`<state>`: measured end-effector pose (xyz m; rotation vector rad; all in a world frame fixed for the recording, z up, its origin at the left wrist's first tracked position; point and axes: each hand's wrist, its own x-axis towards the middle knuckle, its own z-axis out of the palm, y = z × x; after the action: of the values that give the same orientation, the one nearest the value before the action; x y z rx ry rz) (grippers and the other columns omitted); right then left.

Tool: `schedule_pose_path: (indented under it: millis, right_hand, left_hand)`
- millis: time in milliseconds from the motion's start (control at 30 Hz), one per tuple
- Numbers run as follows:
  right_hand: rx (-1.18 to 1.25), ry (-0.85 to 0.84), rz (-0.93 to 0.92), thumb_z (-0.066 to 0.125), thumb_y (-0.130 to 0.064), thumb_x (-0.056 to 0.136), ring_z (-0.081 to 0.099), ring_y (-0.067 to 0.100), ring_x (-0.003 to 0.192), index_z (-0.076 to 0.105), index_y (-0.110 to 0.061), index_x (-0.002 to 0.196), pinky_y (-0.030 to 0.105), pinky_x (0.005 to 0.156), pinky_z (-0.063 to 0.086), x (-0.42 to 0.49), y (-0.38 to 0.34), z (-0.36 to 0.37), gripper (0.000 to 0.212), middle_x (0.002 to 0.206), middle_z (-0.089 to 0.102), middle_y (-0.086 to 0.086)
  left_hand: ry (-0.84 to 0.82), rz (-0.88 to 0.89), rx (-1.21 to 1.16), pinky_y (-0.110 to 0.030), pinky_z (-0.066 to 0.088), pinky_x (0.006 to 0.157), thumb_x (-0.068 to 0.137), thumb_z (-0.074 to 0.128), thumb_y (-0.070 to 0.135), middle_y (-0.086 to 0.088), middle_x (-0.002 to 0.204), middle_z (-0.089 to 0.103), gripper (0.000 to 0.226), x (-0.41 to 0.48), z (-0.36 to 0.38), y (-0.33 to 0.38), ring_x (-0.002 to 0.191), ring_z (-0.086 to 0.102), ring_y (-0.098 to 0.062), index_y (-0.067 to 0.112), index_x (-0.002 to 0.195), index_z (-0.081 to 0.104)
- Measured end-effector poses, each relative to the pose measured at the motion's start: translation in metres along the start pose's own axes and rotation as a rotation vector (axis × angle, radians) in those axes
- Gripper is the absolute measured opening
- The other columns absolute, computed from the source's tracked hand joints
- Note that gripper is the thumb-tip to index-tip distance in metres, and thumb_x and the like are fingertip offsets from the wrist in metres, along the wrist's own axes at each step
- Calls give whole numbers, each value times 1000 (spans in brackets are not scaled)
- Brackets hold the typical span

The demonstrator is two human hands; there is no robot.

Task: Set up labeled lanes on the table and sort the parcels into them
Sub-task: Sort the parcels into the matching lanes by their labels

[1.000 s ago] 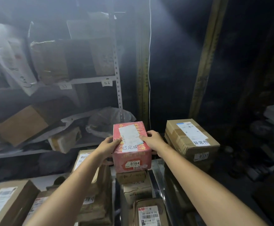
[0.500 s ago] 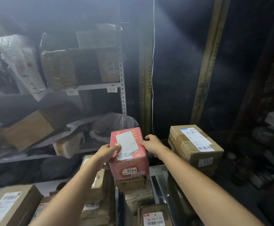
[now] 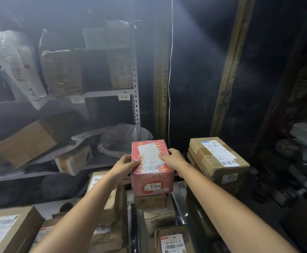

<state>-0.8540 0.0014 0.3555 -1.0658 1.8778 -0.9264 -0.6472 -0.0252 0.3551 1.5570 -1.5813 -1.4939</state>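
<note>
A red parcel with a white shipping label and a 0164 sticker sits on top of a small brown box in the middle stack. My left hand grips its left side and my right hand grips its right side, thumbs over the top edge. To its right stands a brown carton marked 0337 with a handwritten lane label. To its left stands a stack of brown parcels with another lane label lower down.
A metal rack at the back left holds cartons and plastic bags, with shelf tags 55 and 56. More labelled boxes lie at the lower left and near the bottom edge. Dark clutter fills the right side.
The red parcel has come down a little and levelled out on the middle stack, with both hands still on its sides. The view has shifted slightly.
</note>
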Motion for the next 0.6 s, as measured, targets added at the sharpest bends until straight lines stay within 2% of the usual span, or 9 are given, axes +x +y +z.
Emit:
schedule_pose_path:
  millis: [67, 133, 200, 267, 367, 433, 500, 600]
  right_hand:
    - [23, 1, -3, 58, -35, 100, 67, 16, 91, 54, -22, 125, 28, 61, 49, -1, 3, -3, 29, 109, 66, -2]
    - [48, -11, -7, 56, -35, 101, 64, 13, 88, 52, -25, 124, 27, 59, 44, -3, 5, -5, 25, 110, 64, -3]
    - [71, -18, -10, 54, -35, 102, 64, 13, 88, 51, -26, 132, 26, 58, 44, -3, 8, -5, 31, 114, 64, -1]
    - [87, -10, -9, 54, -35, 102, 66, 15, 94, 49, -24, 136, 28, 63, 49, -3, 11, -6, 36, 118, 66, 0]
    - [123, 11, -17, 58, -35, 100, 69, 18, 97, 50, -22, 135, 38, 84, 58, 3, 15, -6, 38, 115, 68, 1]
    - [130, 26, -26, 59, -36, 99, 69, 18, 97, 51, -22, 135, 41, 90, 57, 5, 17, -7, 39, 113, 68, 0]
    - [139, 38, -20, 59, -37, 98, 68, 18, 97, 51, -21, 135, 40, 89, 57, 6, 20, -8, 41, 113, 68, 0]
    - [142, 37, 7, 58, -40, 99, 67, 16, 93, 49, -19, 135, 31, 72, 54, 2, 22, -10, 42, 112, 67, 1]
  left_hand:
    - [-4, -1, 2, -46, 56, 92, 95, 61, 47, -1, 119, 67, 55, -1, 4, 3, 103, 68, -21, 22, 141, 43]
    - [-3, 11, 13, -36, 56, 78, 97, 59, 46, 0, 115, 66, 56, -3, 8, 6, 96, 67, -16, 19, 142, 41]
    - [-5, 33, 19, -28, 51, 66, 98, 57, 43, 2, 109, 63, 55, -6, 12, 9, 89, 64, -11, 17, 144, 40]
    - [-9, 37, 22, -30, 50, 67, 97, 57, 46, 2, 109, 62, 58, -5, 15, 9, 89, 62, -12, 19, 145, 39]
    - [-14, 28, 14, -35, 50, 73, 96, 57, 49, 0, 114, 62, 60, -4, 18, 11, 91, 61, -14, 20, 146, 38]
    - [-12, 28, 9, -30, 48, 69, 98, 56, 46, 4, 103, 63, 57, -3, 23, 12, 86, 61, -9, 15, 144, 41]
    - [-10, 34, 8, -27, 46, 66, 100, 53, 44, 10, 93, 62, 52, -5, 27, 12, 82, 60, -6, 13, 142, 45]
    - [4, 37, -33, -29, 44, 68, 102, 48, 46, 9, 99, 60, 54, -3, 31, 9, 81, 56, -5, 14, 145, 43]
